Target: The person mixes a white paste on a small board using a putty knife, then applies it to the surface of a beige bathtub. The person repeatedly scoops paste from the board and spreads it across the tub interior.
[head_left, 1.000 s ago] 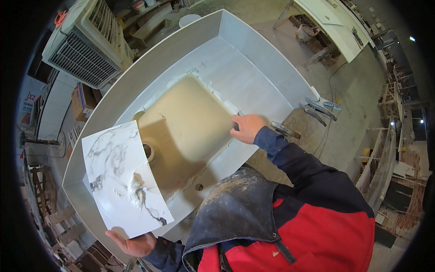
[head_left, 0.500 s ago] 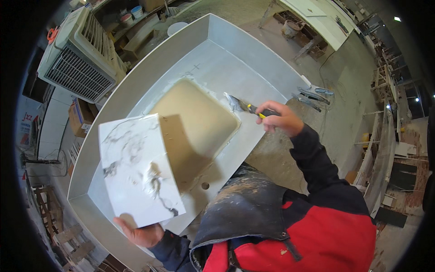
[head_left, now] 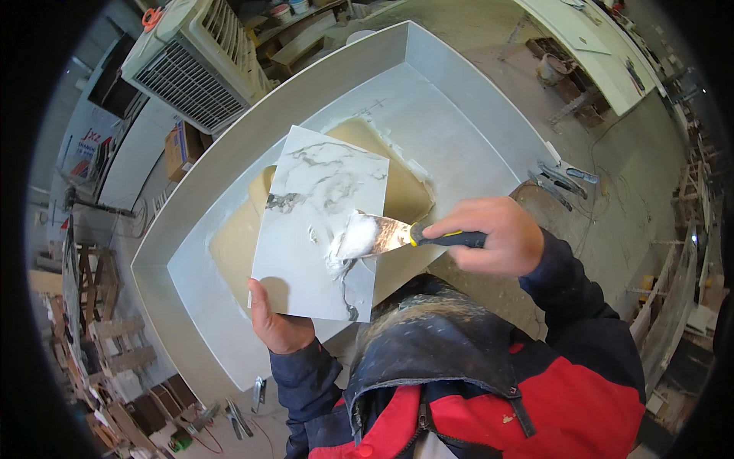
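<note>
A glossy marble-veined tile (head_left: 321, 229) carries wet white paste under a shiny metal putty knife (head_left: 382, 236).

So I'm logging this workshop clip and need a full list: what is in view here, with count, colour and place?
marble-look tile: one, white with grey veins, held over the basin
putty knife: one, black and yellow handle, blade with white paste on the tile
sink unit: one, pale grey, beige basin, below
air cooler: one, white, upper left
clamps: a few, grey, floor at right
left hand: holds the tile's lower edge
right hand: grips the knife handle
</note>
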The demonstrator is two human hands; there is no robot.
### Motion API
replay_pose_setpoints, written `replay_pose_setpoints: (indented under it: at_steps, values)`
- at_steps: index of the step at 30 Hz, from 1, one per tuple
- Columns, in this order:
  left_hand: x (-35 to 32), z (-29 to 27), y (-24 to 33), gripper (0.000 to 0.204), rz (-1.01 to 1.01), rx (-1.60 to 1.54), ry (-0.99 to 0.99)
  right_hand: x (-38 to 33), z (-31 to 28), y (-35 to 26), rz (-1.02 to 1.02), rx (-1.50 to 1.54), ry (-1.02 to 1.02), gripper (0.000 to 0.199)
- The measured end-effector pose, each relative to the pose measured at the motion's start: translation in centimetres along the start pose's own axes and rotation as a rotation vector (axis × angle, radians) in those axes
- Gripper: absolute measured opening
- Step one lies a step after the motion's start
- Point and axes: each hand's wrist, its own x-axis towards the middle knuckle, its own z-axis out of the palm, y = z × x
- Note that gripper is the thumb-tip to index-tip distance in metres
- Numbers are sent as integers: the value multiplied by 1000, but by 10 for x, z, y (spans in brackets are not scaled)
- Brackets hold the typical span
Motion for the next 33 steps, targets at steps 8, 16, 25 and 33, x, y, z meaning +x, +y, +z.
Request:
replay_pose_setpoints:
  at_steps: [8,16,25,33]
  values:
    - [-59,17,-29,52,138,98,175,-20,-26,36,-149,-300,-177,30]
    - [-107,-19,-12,52,318,-145,251,9,-68,124,-121,-548,-236,31]
    - [-174,-80,-4,58,413,-158,192,43,21,176,-143,-1100,-733,11]
    - [-202,-87,-9,62,432,-161,482,95,75,165,-342,-1210,-891,9]
